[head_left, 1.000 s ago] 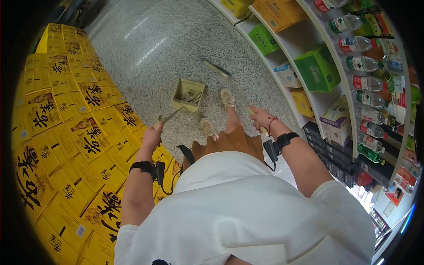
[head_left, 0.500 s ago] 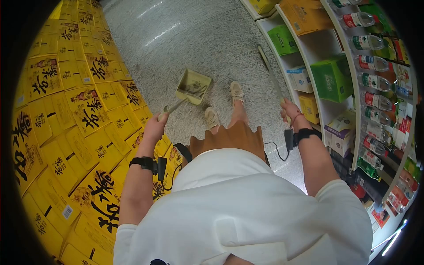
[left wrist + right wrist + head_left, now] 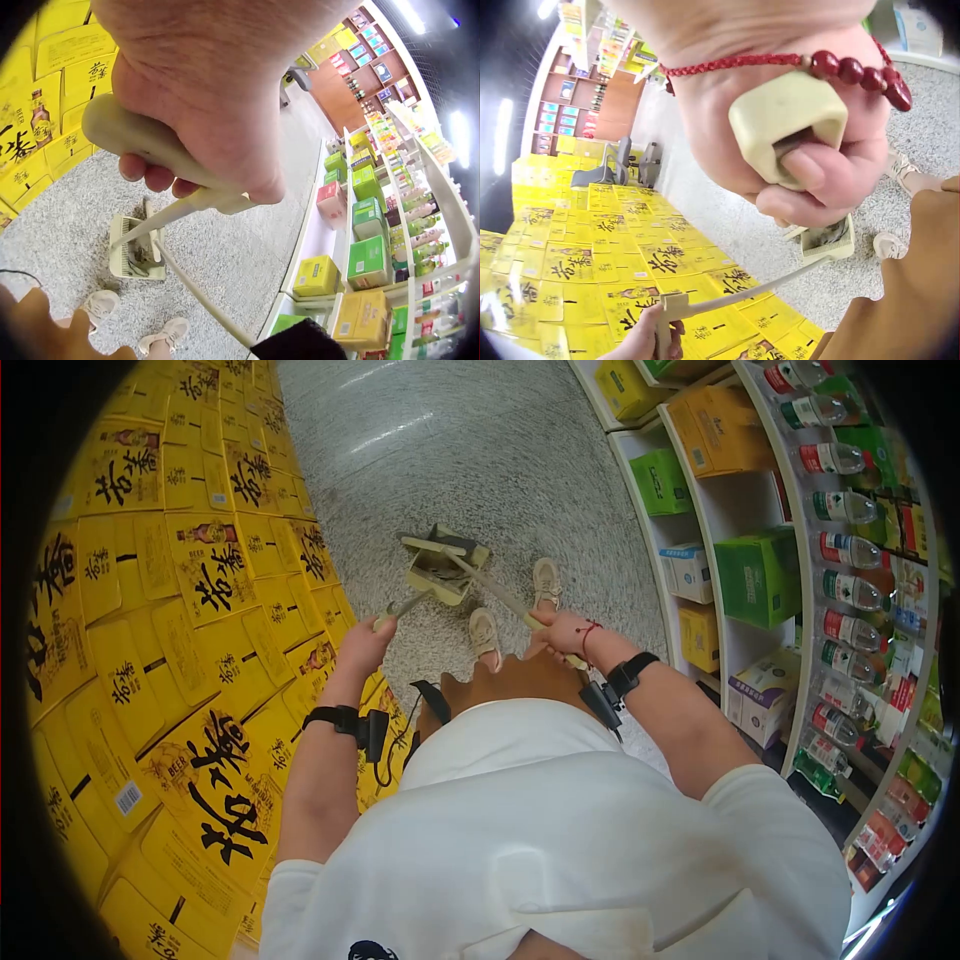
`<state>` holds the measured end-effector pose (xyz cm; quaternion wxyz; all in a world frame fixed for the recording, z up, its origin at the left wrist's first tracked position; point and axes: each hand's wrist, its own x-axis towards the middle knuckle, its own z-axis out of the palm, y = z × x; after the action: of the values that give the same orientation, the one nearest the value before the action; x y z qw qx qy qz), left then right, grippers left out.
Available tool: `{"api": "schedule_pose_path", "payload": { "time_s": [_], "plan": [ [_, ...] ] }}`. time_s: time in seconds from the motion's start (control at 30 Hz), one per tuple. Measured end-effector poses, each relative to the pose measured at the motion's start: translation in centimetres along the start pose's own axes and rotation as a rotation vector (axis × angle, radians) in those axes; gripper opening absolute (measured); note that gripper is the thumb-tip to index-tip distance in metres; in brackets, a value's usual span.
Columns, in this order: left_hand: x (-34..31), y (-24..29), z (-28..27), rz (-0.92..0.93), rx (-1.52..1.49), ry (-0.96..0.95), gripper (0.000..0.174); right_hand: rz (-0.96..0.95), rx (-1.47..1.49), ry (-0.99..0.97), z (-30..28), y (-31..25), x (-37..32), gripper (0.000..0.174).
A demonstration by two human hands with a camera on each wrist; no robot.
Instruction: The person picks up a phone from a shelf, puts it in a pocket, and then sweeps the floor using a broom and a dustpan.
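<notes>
My left hand (image 3: 367, 645) grips the handle of a long-handled dustpan (image 3: 452, 596); in the left wrist view the fingers curl round that thick pale grip (image 3: 142, 139). The cream pan stands on the floor before my feet, with dark debris (image 3: 139, 259) inside. My right hand (image 3: 563, 634) grips a broom (image 3: 500, 597) near the top of its stick. In the right wrist view the fingers wrap the broom's squared, looped handle end (image 3: 787, 112). The broom head (image 3: 432, 545) lies across the pan's far edge, and its stick crosses over the pan. Its bristles are mostly hidden.
Stacked yellow beer cartons (image 3: 215, 560) line the left side. White shelves (image 3: 650, 540) with boxed goods and bottles (image 3: 850, 595) run along the right. Speckled floor (image 3: 400, 470) stretches between them. My shoes (image 3: 484, 630) are close behind the dustpan.
The broom has swung out to the right, then back left, so its head is now at the dustpan. My right hand has moved inward. The left hand keeps holding the dustpan.
</notes>
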<state>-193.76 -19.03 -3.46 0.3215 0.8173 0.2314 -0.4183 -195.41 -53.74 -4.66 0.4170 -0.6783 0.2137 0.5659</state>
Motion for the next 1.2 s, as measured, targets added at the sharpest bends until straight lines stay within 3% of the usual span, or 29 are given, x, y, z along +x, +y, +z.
{"api": "schedule_pose_path", "payload": {
  "time_s": [0.1, 0.17, 0.3, 0.43, 0.5, 0.57, 0.63, 0.7, 0.8, 0.9, 1.0, 1.2],
  "plan": [
    [-1.0, -0.6, 0.1, 0.105, 0.041, 0.069, 0.064, -0.084, 0.029, -0.068, -1.1, 0.5, -1.5, 0.054],
    [-1.1, -1.3, 0.3, 0.131, 0.062, 0.102, 0.064, -0.014, 0.33, -0.107, -3.9, 1.6, -2.7, 0.056],
    [-1.5, -3.8, 1.6, 0.178, 0.099, 0.263, 0.066, 0.009, 0.235, 0.019, -7.4, 0.2, -6.0, 0.055],
    [-3.3, -4.4, 1.3, 0.099, 0.065, 0.239, 0.067, -0.044, 0.105, 0.194, -10.4, -0.1, -2.2, 0.06],
    [-3.5, -5.1, 1.0, -0.003, 0.013, 0.139, 0.067, -0.052, 0.109, 0.234, -9.8, -0.5, 0.4, 0.059],
    [-2.3, -7.3, 2.0, -0.001, 0.036, 0.212, 0.067, -0.109, 0.207, 0.278, -8.7, -1.7, 4.1, 0.057],
    [-2.1, -8.0, 1.7, -0.02, 0.061, 0.247, 0.066, -0.034, 0.173, 0.205, -6.1, -2.5, 4.5, 0.061],
    [-2.7, -7.5, 1.2, -0.006, -0.015, 0.21, 0.065, -0.055, -0.08, 0.201, -3.3, -1.0, 5.4, 0.058],
    [-2.7, -7.9, 1.6, 0.037, -0.077, 0.294, 0.05, -0.041, -0.166, 0.021, -0.8, -1.3, 2.5, 0.055],
    [-3.7, -7.6, 1.6, 0.002, -0.071, 0.243, 0.06, 0.027, -0.226, -0.15, 0.3, -3.7, -1.1, 0.06],
    [-4.2, -8.4, 2.4, 0.0, -0.143, 0.251, 0.057, 0.106, -0.164, -0.204, -0.2, -4.1, -3.4, 0.06],
    [-6.6, -10.8, 3.7, -0.051, -0.186, 0.265, 0.055, 0.116, -0.189, -0.046, -4.2, -5.4, -6.1, 0.056]
  ]
}}
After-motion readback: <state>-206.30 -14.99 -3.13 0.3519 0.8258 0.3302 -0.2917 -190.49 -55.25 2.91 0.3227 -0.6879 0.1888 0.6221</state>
